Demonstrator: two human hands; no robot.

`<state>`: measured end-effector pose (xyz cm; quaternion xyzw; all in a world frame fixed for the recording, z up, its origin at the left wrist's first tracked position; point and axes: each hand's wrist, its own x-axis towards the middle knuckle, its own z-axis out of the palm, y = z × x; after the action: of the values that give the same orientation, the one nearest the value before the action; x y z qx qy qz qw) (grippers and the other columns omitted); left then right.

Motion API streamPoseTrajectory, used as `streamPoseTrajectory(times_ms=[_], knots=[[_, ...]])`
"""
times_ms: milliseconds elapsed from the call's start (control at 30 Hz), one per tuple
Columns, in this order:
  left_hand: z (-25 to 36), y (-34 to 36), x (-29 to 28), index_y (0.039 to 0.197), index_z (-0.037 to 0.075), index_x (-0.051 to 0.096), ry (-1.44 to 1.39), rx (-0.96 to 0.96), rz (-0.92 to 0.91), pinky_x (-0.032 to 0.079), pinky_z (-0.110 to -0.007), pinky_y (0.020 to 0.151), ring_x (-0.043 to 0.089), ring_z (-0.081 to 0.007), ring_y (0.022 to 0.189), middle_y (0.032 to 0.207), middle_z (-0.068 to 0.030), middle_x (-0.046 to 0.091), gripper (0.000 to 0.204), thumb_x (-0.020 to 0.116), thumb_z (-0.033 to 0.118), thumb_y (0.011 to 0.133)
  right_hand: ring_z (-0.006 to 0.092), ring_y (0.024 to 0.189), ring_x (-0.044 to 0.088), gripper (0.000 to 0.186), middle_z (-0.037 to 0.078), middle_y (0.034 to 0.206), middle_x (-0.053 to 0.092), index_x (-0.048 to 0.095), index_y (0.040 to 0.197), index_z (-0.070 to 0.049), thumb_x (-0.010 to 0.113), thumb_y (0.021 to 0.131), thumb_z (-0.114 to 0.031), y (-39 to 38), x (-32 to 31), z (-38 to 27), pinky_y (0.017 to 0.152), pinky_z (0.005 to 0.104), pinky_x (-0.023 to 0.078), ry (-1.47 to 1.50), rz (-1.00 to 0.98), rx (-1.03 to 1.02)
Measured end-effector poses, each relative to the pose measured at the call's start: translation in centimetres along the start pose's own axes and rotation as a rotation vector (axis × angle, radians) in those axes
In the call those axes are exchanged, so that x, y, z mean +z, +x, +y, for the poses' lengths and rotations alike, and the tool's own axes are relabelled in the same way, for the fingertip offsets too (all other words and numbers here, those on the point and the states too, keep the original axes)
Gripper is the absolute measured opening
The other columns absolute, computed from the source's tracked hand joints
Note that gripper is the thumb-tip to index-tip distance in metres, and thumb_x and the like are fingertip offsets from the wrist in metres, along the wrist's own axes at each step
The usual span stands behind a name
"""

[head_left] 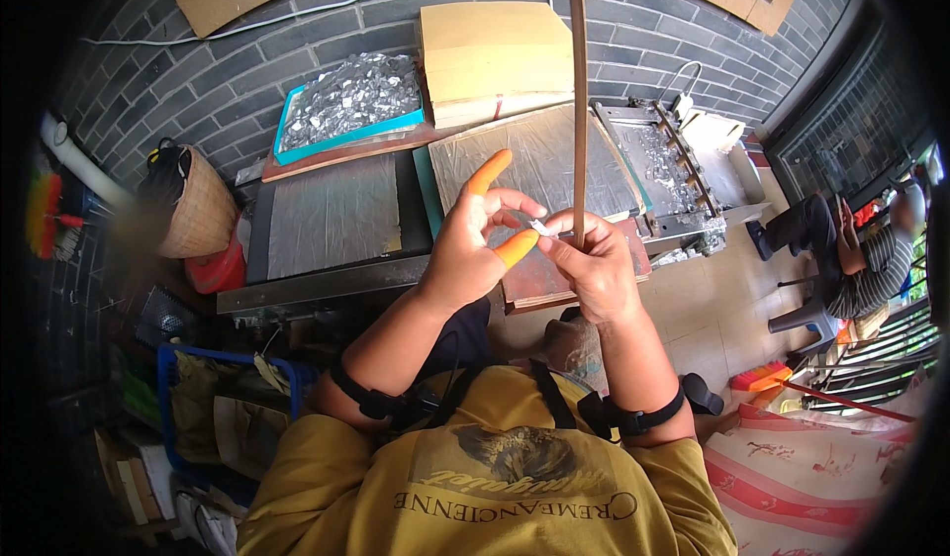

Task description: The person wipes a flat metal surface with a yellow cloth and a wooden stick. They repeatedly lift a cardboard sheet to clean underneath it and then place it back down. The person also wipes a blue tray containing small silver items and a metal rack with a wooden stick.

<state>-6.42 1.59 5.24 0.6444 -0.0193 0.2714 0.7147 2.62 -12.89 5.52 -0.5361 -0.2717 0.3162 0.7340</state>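
My left hand (465,244) and my right hand (594,259) meet above the front of the bench, their fingertips pinched around a small silvery-white scrap (541,228). Orange finger cots cover the thumb and the raised index finger of my left hand. A long narrow brown bar or strap (580,91) runs down from the top edge to the fingers of my right hand; whether they touch it is unclear. Beyond my hands lies a board covered with a silvery sheet (534,155). Below my right hand is a reddish-brown board (529,284).
A blue tray (351,138) heaped with silvery scraps stands at the back, beside a stack of yellowish paper (495,56). Another silvery sheet (336,210) lies left. A metal frame device (683,165) stands right. Further right, a person (871,254) sits near a stool (804,314).
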Motion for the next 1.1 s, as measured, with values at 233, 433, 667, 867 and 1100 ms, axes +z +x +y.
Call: streamPoseTrajectory(times_ms=[233,433,667,867,1100], knots=[[-1.2,-0.2,0.0,0.144,0.001,0.022,-0.167,-0.113,-0.011,0.046,-0.024,0.080,0.056,-0.0104,0.088,0.097,-0.0079,0.058,0.072,0.063,-0.005,0.085,0.0000,0.050,0.039,0.008,-0.007,0.064,0.054,0.064,0.090,-0.004,0.066,0.084,0.001,0.2,-0.2,0.2,0.045,0.0184,0.026,0.138,0.017,0.008],[-0.9,-0.2,0.0,0.144,0.002,0.022,-0.128,-0.125,-0.022,0.047,-0.022,0.075,0.056,-0.0092,0.083,0.091,-0.0059,0.057,0.072,0.063,-0.006,0.085,0.0013,0.045,0.035,0.008,-0.007,0.059,0.049,0.063,0.088,-0.004,0.067,0.083,0.000,0.3,-0.2,-0.1,0.041,0.0198,0.022,0.220,0.005,0.061],[-0.4,-0.3,0.0,0.144,0.001,0.024,-0.113,-0.168,-0.049,0.046,-0.024,0.081,0.058,-0.0105,0.088,0.094,-0.0055,0.059,0.073,0.062,-0.008,0.083,0.0017,0.045,0.035,0.007,-0.006,0.058,0.048,0.061,0.085,-0.005,0.067,0.084,-0.003,0.5,-0.6,0.2,0.041,0.0200,0.021,0.197,-0.010,0.048],[-1.6,-0.7,0.3,0.144,0.000,0.023,-0.153,-0.180,0.005,0.046,-0.024,0.081,0.059,-0.0106,0.088,0.093,-0.0056,0.060,0.072,0.062,-0.006,0.084,0.0009,0.048,0.037,0.007,-0.006,0.062,0.051,0.062,0.085,-0.005,0.068,0.086,-0.007,0.6,-0.4,0.4,0.043,0.0190,0.023,0.129,0.001,-0.039],[-1.4,-0.7,-0.2,0.146,0.003,0.019,0.062,-0.111,-0.074,0.046,-0.021,0.072,0.058,-0.0092,0.082,0.088,-0.0041,0.059,0.077,0.063,-0.007,0.084,0.0004,0.052,0.040,0.007,-0.002,0.073,0.060,0.064,0.091,-0.003,0.067,0.086,-0.006,0.3,0.0,-0.5,0.045,0.0170,0.027,0.117,0.021,0.089]])
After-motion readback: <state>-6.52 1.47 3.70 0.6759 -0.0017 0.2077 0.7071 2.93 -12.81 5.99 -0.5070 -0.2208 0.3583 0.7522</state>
